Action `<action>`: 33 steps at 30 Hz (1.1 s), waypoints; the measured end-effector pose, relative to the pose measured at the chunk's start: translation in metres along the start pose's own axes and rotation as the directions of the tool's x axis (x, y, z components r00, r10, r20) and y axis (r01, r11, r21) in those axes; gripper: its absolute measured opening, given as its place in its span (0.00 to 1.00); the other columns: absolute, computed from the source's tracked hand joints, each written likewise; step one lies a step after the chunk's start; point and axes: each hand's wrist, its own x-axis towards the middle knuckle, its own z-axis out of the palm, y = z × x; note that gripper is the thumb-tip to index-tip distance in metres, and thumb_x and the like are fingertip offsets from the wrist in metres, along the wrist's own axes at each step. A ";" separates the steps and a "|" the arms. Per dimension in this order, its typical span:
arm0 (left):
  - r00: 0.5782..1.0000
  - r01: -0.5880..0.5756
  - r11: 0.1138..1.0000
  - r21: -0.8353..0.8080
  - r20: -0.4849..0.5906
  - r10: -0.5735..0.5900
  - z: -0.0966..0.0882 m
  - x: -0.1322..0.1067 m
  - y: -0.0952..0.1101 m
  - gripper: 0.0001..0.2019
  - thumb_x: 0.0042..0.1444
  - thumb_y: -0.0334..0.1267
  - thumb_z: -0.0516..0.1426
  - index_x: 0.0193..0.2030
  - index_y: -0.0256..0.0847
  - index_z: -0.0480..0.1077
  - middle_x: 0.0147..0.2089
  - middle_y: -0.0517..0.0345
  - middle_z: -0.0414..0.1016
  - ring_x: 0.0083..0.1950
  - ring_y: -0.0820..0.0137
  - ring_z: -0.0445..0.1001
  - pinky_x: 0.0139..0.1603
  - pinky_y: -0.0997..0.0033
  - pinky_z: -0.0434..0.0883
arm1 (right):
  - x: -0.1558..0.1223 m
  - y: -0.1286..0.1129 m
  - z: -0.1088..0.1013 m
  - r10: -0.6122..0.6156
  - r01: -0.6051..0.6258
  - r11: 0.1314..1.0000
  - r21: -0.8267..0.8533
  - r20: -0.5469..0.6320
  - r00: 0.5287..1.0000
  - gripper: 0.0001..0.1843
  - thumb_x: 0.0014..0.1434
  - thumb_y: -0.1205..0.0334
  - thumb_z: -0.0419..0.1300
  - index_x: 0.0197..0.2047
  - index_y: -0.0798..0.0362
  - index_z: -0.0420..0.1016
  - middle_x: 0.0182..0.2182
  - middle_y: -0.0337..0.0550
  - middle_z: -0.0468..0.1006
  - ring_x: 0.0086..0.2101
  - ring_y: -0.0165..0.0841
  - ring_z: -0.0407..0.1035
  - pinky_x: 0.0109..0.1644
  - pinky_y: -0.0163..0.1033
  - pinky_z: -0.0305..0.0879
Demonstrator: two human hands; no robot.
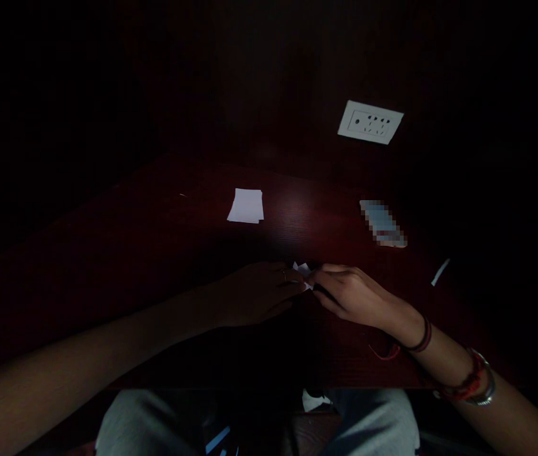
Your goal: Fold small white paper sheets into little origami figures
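A small folded piece of white paper [303, 271] lies on the dark red table, between my two hands. My left hand [262, 291], in shadow and with a ring on one finger, has its fingertips on the paper's left side. From the right, my right hand [352, 291] pinches the paper's edge with thumb and fingers. Fingers cover much of the paper, so its full shape is hidden. Beyond the hands, a small stack of white paper sheets [246, 206] sits on the table.
On the right of the table [192, 247] lies a phone [383, 223], blurred out. Near it is a thin white strip [440, 272]. A white socket plate [371, 122] is on the back wall. The table's front edge runs just above my knees. The surroundings are very dark.
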 end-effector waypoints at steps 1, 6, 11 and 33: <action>1.000 0.001 1.000 0.009 0.000 -0.001 0.000 0.000 0.000 0.17 0.59 0.38 0.48 0.54 0.39 0.59 0.55 0.55 0.62 0.50 0.63 0.62 0.49 0.64 0.60 | 0.000 -0.001 -0.001 -0.003 0.003 1.000 -0.012 -0.001 1.000 0.09 0.54 0.72 0.49 0.38 0.57 0.64 0.30 0.43 0.68 0.29 0.29 0.63 0.34 0.34 0.60; 1.000 0.013 1.000 0.028 -0.016 -0.012 0.000 0.000 0.001 0.16 0.59 0.37 0.48 0.53 0.39 0.60 0.54 0.56 0.63 0.50 0.64 0.62 0.50 0.64 0.60 | -0.002 -0.004 -0.004 0.010 -0.010 1.000 -0.002 0.002 1.000 0.08 0.53 0.72 0.49 0.37 0.56 0.64 0.30 0.42 0.68 0.28 0.28 0.63 0.34 0.33 0.59; 0.998 -0.016 1.000 -0.026 -0.057 0.015 0.006 -0.001 -0.003 0.15 0.59 0.37 0.47 0.52 0.38 0.62 0.52 0.54 0.65 0.51 0.65 0.62 0.51 0.64 0.59 | -0.006 0.000 -0.004 0.011 -0.007 0.996 0.092 -0.041 0.999 0.05 0.55 0.69 0.49 0.33 0.55 0.65 0.28 0.41 0.68 0.26 0.26 0.62 0.32 0.32 0.59; 0.998 0.059 0.993 -0.105 -0.031 -0.062 0.003 0.007 -0.026 0.13 0.58 0.38 0.50 0.49 0.41 0.62 0.45 0.55 0.69 0.44 0.67 0.67 0.44 0.67 0.62 | -0.005 0.011 -0.005 -0.013 0.031 0.983 0.179 -0.101 0.995 0.15 0.52 0.66 0.57 0.44 0.56 0.64 0.37 0.46 0.69 0.37 0.33 0.64 0.42 0.39 0.63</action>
